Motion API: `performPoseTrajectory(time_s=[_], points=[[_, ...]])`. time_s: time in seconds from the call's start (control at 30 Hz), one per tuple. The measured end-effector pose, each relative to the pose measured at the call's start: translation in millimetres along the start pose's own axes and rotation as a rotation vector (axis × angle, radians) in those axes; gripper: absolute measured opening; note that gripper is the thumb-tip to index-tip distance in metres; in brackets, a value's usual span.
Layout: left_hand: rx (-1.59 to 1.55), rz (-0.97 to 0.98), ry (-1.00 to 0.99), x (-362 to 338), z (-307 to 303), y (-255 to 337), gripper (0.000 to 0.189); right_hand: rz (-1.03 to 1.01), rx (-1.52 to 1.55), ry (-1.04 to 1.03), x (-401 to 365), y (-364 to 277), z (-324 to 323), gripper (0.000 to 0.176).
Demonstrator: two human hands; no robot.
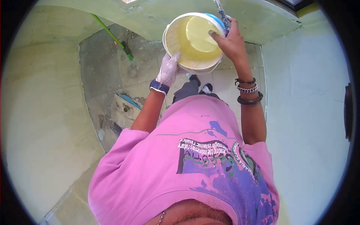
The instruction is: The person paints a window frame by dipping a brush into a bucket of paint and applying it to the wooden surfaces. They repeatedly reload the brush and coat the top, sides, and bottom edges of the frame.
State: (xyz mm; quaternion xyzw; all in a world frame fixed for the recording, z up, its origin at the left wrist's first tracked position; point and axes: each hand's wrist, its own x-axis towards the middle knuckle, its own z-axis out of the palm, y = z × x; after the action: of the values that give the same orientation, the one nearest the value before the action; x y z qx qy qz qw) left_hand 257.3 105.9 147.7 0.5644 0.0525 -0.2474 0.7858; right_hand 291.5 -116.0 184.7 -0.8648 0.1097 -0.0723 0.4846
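Note:
Both hands hold a white bucket, tipped so that its opening faces me, with pale yellow paint pooled inside. My left hand, in a thin whitish glove, closes around the near left rim, its thumb over the edge. On the right side, my bare right hand grips the rim, thumb inside and fingers outside. Beside those fingers a paint-smeared, stick-like tool rises past the rim; its far end runs out of view. A blue patch shows on the bucket's far outer side.
Pale green walls stand close by: one on the left, one on the right. A green-handled tool leans on the stained tile floor. A blue-edged piece lies by my left forearm. My feet are below the bucket.

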Motion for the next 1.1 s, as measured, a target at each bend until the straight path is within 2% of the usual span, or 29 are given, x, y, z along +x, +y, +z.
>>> performPoseTrajectory(time_s=[0.07,0.17,0.23,0.27,0.37,0.4,0.5,0.53,0.63,0.7,0.73,0.87,0.97,1.1], points=[[0.036,-0.033,0.023,-5,10,10,0.050,-0.062,-0.019,0.018,-4,-7,-16,0.072],[0.092,0.027,-0.053,7,5,5,0.069,-0.102,-0.050,0.085,4,10,-11,0.068],[-0.260,-0.014,-0.164,5,4,4,0.087,-0.057,-0.029,0.087,10,21,-16,0.068],[-0.431,-0.031,-0.214,3,0,2,0.096,0.040,-0.022,0.059,10,25,-16,0.066],[-0.438,-0.030,-0.297,-1,-7,2,0.109,-0.011,0.214,0.118,15,53,-15,0.064],[-0.481,-0.004,-0.261,2,-5,-2,0.112,0.025,0.251,0.119,13,48,-16,0.063],[-0.534,-0.036,-0.250,5,-4,2,0.107,0.098,0.346,0.155,2,31,-25,0.063],[-0.720,0.014,-0.225,6,1,6,0.084,0.101,0.373,0.187,1,29,-24,0.063],[-0.431,0.134,0.120,20,-25,-25,0.052,0.098,0.405,0.279,-9,23,-26,0.062],[-0.419,0.121,0.115,17,-29,-25,0.031,0.076,0.373,0.344,-12,25,-25,0.062],[-0.404,0.076,0.178,17,-23,-19,0.031,0.060,0.332,0.374,-11,24,-25,0.062],[-0.297,0.176,0.170,5,-5,3,0.018,0.098,0.282,0.372,-18,13,-29,0.063],[-0.139,0.253,0.209,5,4,12,0.019,0.080,0.284,0.385,-16,20,-28,0.062],[-0.381,0.211,0.074,0,1,14,0.018,0.094,0.252,0.393,-20,14,-29,0.062]])
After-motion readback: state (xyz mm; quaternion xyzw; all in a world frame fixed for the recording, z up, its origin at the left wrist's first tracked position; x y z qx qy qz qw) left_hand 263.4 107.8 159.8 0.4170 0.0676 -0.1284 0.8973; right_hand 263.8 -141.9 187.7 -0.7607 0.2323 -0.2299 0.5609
